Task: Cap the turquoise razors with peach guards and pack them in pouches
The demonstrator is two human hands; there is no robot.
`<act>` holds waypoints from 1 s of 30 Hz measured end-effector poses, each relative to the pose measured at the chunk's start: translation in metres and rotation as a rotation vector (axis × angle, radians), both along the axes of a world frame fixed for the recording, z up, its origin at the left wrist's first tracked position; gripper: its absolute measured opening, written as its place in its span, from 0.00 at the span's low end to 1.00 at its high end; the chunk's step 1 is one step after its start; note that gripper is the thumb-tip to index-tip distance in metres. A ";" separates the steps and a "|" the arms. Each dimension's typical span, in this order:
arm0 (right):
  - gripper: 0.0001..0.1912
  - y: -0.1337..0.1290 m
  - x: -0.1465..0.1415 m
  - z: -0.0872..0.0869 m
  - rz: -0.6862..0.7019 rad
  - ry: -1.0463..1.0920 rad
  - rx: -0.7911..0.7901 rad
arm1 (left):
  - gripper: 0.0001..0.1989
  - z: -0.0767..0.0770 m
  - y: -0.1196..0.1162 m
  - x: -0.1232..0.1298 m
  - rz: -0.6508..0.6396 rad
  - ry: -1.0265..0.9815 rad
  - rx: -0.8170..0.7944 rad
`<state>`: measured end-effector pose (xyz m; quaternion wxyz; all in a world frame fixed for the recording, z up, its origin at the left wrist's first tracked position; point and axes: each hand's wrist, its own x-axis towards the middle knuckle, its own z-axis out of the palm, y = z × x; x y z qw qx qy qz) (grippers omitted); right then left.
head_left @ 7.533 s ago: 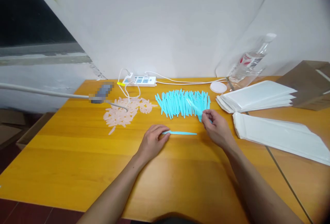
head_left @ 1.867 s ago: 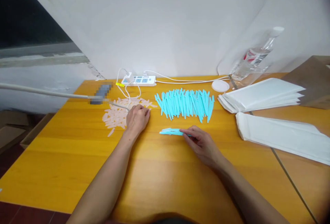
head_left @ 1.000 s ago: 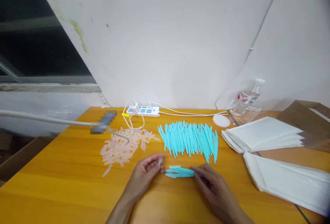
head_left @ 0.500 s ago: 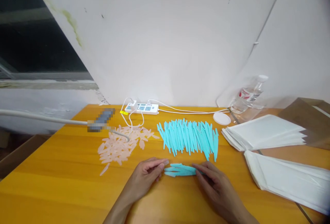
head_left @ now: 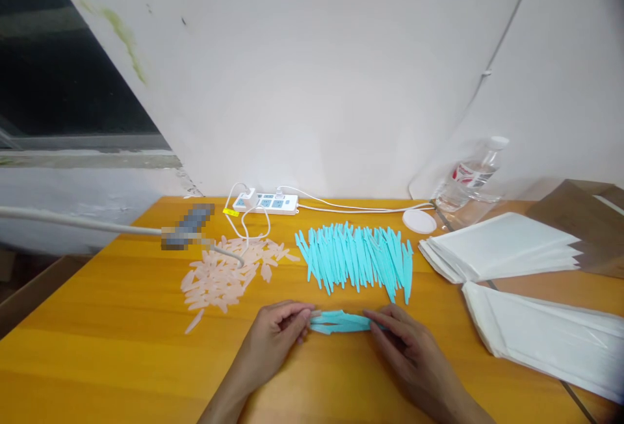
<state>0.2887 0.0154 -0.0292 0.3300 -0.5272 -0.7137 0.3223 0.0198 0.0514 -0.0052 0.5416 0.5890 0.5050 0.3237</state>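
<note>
Moved up to the blue sticks (head_left: 345, 323), a pale piece (head_left: 316, 313) sits pinched in the left hand (head_left: 275, 335) while the right hand (head_left: 408, 341) pinches them, seemingly for steadiness.

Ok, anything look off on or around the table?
Minor: a greenish stain marks the otherwise mostly pale wall at upper left, and one stray pale piece juts past the near-left edge of the loose pale pile. No spilled liquid that I can see.
</note>
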 end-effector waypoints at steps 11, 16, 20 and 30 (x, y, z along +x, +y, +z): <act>0.17 -0.002 -0.005 0.009 0.044 0.003 0.004 | 0.22 -0.012 -0.006 0.009 -0.015 -0.045 -0.066; 0.17 -0.007 -0.012 0.008 0.122 -0.055 -0.009 | 0.17 -0.006 -0.010 0.012 -0.098 0.117 0.090; 0.16 -0.009 -0.012 0.005 0.156 -0.164 0.072 | 0.12 0.006 -0.011 0.004 -0.216 0.265 0.182; 0.12 -0.010 -0.018 0.006 0.173 -0.391 0.263 | 0.08 0.009 -0.009 -0.004 -0.338 0.502 0.377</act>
